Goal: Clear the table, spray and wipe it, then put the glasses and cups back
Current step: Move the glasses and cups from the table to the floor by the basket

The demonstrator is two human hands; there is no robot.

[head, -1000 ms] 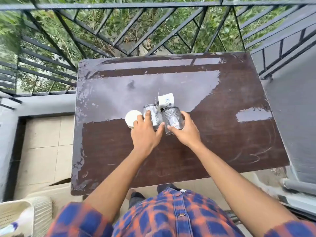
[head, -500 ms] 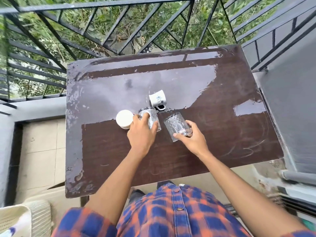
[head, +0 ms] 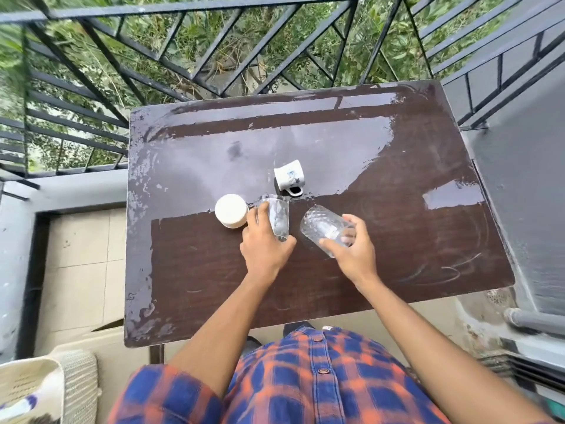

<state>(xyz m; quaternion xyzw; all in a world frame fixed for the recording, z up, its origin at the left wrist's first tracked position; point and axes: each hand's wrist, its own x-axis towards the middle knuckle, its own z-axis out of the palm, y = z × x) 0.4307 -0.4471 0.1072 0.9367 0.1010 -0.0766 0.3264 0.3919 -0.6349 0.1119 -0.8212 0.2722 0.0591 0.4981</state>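
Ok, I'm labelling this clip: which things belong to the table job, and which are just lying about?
Job: table; plain glass in left hand; patterned glass in right hand; white cup; printed mug.
Lying about: railing; grey pipe.

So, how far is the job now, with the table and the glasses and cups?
Done, apparently: the table carries a wet sheen from cleaning, and the plain white cup and printed cup stand on it. In hand: the left hand grips a clear glass on the table; the right hand holds a patterned glass tilted. To do: set both glasses down and let go.
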